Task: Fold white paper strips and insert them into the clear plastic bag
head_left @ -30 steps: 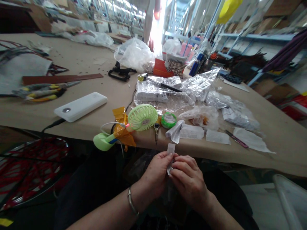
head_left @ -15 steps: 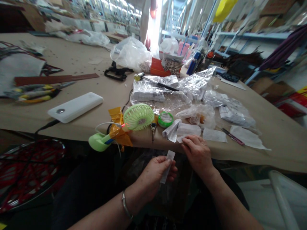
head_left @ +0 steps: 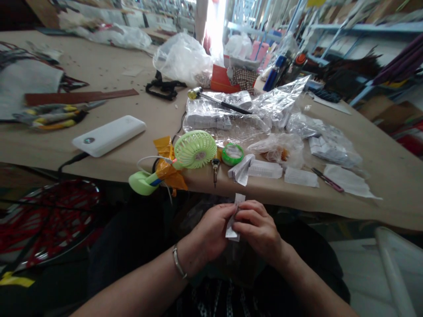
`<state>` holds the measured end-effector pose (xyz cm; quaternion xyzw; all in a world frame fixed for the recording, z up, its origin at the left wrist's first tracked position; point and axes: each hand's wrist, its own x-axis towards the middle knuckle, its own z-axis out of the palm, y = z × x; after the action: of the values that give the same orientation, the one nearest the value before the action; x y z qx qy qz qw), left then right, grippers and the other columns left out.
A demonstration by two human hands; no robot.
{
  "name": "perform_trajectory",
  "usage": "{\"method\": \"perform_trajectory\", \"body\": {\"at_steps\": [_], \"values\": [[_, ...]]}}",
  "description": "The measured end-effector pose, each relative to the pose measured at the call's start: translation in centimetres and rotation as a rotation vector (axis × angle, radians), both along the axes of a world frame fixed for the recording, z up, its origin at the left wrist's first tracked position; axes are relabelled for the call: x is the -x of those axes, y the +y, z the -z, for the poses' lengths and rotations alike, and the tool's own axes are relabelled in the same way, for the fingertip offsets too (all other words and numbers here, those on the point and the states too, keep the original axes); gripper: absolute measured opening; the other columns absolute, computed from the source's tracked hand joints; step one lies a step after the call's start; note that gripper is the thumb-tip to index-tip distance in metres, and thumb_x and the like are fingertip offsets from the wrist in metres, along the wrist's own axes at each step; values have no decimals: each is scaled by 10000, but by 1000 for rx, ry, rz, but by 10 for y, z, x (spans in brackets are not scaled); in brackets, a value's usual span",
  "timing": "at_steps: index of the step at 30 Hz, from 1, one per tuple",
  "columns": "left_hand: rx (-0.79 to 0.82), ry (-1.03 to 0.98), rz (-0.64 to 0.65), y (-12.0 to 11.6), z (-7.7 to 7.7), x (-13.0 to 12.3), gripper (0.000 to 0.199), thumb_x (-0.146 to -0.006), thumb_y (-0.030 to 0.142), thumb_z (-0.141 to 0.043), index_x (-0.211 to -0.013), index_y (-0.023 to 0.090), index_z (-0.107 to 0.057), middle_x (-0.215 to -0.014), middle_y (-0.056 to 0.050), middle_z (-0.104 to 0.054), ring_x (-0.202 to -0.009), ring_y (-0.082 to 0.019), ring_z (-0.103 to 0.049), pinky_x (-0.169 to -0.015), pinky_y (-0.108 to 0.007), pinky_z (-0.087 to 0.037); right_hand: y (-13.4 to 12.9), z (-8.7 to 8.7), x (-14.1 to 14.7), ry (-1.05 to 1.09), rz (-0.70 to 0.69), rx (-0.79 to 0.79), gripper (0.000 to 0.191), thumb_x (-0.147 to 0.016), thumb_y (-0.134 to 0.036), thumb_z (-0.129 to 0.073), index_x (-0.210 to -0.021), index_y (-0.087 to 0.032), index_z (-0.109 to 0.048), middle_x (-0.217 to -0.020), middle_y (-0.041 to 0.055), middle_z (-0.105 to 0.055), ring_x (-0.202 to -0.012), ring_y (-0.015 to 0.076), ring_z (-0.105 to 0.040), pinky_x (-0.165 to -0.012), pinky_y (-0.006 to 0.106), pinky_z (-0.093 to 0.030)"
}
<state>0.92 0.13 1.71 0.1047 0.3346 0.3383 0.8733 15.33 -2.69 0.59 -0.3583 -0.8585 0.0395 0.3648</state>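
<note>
My left hand (head_left: 214, 231) is closed on a narrow white label (head_left: 233, 234), just in front of the table edge. My right hand (head_left: 261, 230) meets it there, with thumb and fingers pinching the same small bundle; a second white slip seems to lie against the first. The fingers hide the middle of the labels. Straight ahead on the table edge lie a folded stack of white labels (head_left: 241, 169), a printed label stack (head_left: 265, 169) and a flatter stack of slips (head_left: 301, 177).
A green fan (head_left: 194, 149) is taped at the table edge beside a pointed tool (head_left: 215, 169) and a round green tub (head_left: 232, 154). Tweezers (head_left: 328, 179) lie to the right. Further off are a screwdriver (head_left: 220, 101), plastic bags (head_left: 183, 59), a white power bank (head_left: 109, 135) and pliers (head_left: 56, 116).
My right hand has left the label stack on the table and come back to my left hand, bringing a slip against the label held there. The view has tilted down slightly.
</note>
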Motion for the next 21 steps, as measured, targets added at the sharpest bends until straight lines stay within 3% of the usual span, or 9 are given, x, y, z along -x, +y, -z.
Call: {"method": "perform_trajectory", "body": {"at_steps": [5, 15, 21], "values": [[47, -50, 13, -3, -2, 0, 135, -761, 202, -616, -763, 72, -651, -665, -41, -615, -529, -68, -549, -461, -156, -385, -2, 6, -3, -38, 0, -9, 107, -823, -141, -575, -867, -215, -639, -868, 33, -653, -1029, 198, -540, -926, 414, -428], [38, 2, -32, -4, 3, -1, 88, -684, 149, -690, -702, 84, -635, -654, -25, -608, -525, -54, -538, -449, -133, -369, -18, 8, 3, -149, 98, -35, 206, -874, -144, -467, -925, -227, -648, -917, 27, -672, -1076, 190, -541, -1022, 429, -345], [34, 14, -10, -4, 6, 1, 69, -666, 107, -679, -718, 79, -643, -666, -34, -621, -531, -67, -557, -452, -144, -376, -10, 8, 3, -127, -1, -9, 169, -870, -141, -495, -869, -211, -649, -897, 31, -661, -1053, 182, -546, -963, 386, -418]]}}
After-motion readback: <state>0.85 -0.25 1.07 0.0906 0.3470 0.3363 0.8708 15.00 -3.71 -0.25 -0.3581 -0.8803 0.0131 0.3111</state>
